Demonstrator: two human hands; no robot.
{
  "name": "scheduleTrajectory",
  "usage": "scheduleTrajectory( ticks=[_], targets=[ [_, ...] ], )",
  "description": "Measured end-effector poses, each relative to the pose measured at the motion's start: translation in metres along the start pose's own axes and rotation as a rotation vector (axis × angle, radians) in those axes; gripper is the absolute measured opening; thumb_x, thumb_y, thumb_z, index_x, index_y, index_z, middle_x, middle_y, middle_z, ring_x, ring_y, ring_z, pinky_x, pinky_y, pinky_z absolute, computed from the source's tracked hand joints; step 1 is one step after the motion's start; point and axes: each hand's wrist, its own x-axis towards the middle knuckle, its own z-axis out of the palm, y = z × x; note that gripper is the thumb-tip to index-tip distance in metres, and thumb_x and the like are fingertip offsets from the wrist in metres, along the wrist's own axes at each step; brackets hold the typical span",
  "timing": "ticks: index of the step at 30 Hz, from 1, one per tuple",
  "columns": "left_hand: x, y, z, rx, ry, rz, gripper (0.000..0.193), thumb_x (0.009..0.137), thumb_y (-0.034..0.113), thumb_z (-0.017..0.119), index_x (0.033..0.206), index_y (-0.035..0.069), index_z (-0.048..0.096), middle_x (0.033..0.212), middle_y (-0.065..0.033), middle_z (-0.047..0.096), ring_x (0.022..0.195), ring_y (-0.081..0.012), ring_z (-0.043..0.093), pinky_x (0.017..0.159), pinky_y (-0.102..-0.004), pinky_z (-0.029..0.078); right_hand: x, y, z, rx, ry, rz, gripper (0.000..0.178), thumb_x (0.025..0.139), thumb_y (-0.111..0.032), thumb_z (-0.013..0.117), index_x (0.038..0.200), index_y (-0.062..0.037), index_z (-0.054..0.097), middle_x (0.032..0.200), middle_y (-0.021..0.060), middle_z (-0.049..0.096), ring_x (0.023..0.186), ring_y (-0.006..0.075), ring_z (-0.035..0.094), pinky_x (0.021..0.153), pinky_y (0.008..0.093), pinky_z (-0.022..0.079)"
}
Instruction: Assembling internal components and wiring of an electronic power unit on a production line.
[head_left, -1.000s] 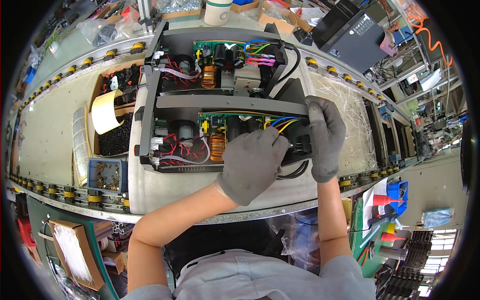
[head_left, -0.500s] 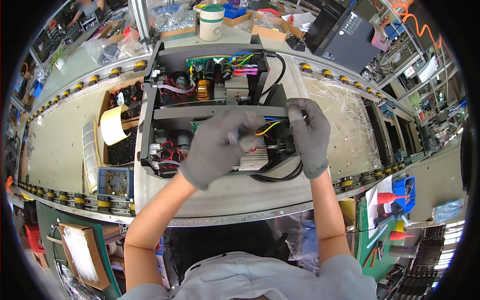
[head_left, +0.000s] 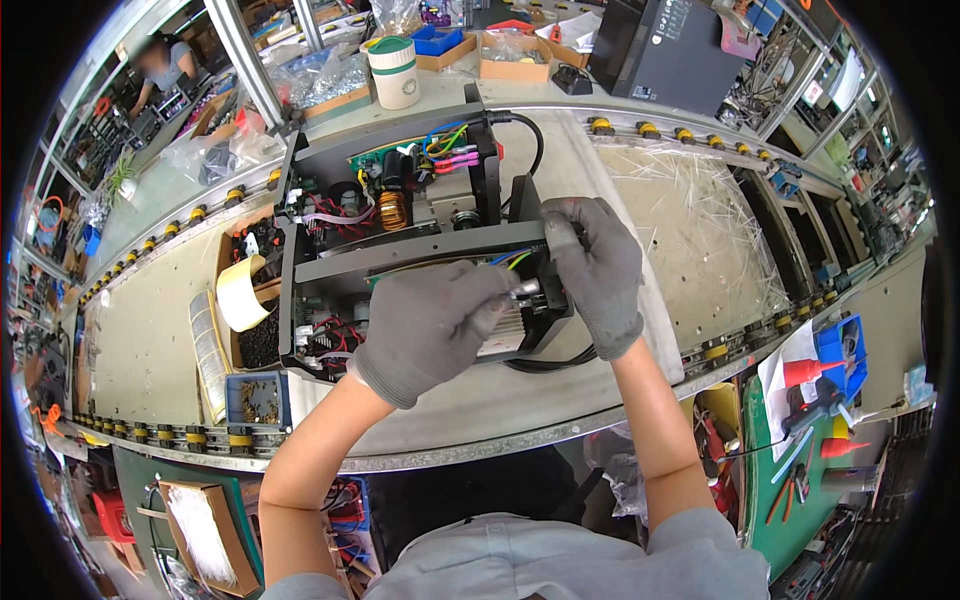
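Note:
Two dark metal casings with open tops stand one behind the other; the far casing (head_left: 400,190) shows a green circuit board, a copper coil and coloured wires. Over the near casing (head_left: 420,250) is my left hand (head_left: 430,320), in a grey glove. Its fingers are pinched around a small silvery metal piece (head_left: 525,288), whose kind I cannot make out. My right hand (head_left: 595,265), gloved too, grips the right end of the near casing, thumb and fingers bent around the edge. Much of the near casing's inside is hidden under the left hand.
A cardboard box (head_left: 229,262) of black parts and a blue bin (head_left: 257,398) of small brass-coloured screws stand left of the casings. A black cable (head_left: 550,364) loops out at the right. Roller rails (head_left: 715,352) edge the bench. Behind stands a lidded cup (head_left: 394,75).
The view has shifted, and the casings appear slightly turned. My left hand has settled near the right part of the near casing, its silvery piece showing more plainly. My right hand keeps its hold.

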Motion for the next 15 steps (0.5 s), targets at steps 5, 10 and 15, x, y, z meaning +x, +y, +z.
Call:
scheduleTrajectory(
  ticks=[5, 10, 15],
  targets=[
    [-0.001, 0.009, 0.003, 0.238, -0.026, 0.029, 0.008, 0.077, 0.012, 0.065, 0.085, 0.01, 0.065, 0.078, -0.0071, 0.059, 0.07, -0.0266, 0.059, 0.056, -0.0357, 0.046, -0.001, 0.002, 0.0, 0.049, 0.008, -0.01, 0.011, 0.082, -0.008, 0.059, 0.091, -0.0055, 0.066, 0.081, 0.0112, 0.062, 0.068, 0.0252, 0.061, 0.061, 0.0317, 0.047],
    [-0.001, 0.009, 0.013, 0.278, -0.006, 0.007, 0.006, 0.076, 0.01, 0.065, 0.081, 0.009, 0.064, 0.079, -0.0068, 0.058, 0.071, -0.0267, 0.059, 0.058, -0.0356, 0.047, 0.0, 0.004, 0.001, 0.019, 0.019, -0.028, 0.012, 0.082, -0.007, 0.058, 0.091, -0.0054, 0.066, 0.081, 0.0119, 0.062, 0.069, 0.0274, 0.061, 0.061, 0.0325, 0.048],
    [0.001, -0.001, 0.014, 0.064, -0.085, -0.082, 0.005, 0.076, 0.009, 0.065, 0.079, 0.006, 0.063, 0.076, -0.0084, 0.058, 0.072, -0.0288, 0.059, 0.06, -0.0372, 0.046, 0.0, 0.004, 0.001, 0.02, 0.034, -0.022, 0.011, 0.081, -0.008, 0.059, 0.09, -0.006, 0.066, 0.078, 0.012, 0.061, 0.069, 0.029, 0.061, 0.06, 0.0338, 0.048]
  ],
)
